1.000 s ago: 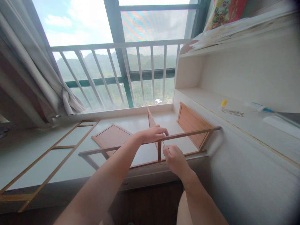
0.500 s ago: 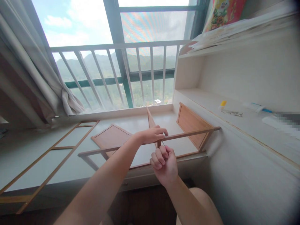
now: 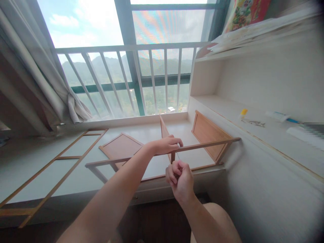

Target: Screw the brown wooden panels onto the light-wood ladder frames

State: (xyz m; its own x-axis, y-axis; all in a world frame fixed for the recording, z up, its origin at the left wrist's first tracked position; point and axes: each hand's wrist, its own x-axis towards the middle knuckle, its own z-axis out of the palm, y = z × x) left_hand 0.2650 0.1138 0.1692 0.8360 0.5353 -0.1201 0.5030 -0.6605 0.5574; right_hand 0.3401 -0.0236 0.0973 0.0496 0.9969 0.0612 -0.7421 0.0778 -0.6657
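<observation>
At the centre of the frame the left hand (image 3: 165, 145) grips the top rail of a wooden frame (image 3: 202, 145) standing on the window ledge (image 3: 37, 162) — the right hand (image 3: 180, 178), fisted, sits just below; any contents hidden.

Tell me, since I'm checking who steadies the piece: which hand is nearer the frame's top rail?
Left. The left hand rests on the top rail above the short upright. The right hand is fisted just below the rail, near that upright.
</observation>
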